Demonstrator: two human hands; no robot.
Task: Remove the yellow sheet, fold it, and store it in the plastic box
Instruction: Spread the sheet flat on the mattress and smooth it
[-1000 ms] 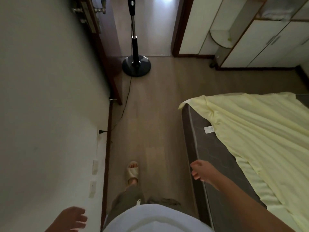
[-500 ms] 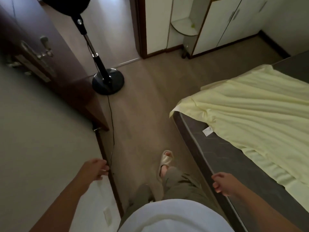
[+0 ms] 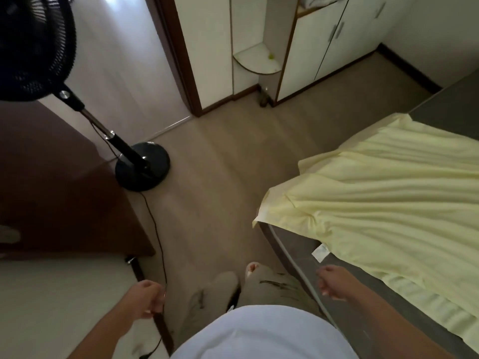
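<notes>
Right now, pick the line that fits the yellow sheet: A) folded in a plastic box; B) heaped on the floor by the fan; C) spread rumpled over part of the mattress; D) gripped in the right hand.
C: the yellow sheet lies rumpled on the mattress, and the right hand hangs clear of it.

Dim rm. Wood-look floor (image 3: pixel 220 164) under my feet. Black standing fan (image 3: pixel 145 167) w/ cord stood at my left by a brown door (image 3: pixel 51 177). White wardrobe (image 3: pixel 324 47) w/ rounded corner shelf (image 3: pixel 256 60) ahead; grey mattress (image 3: pixel 451 110) on my right.
</notes>
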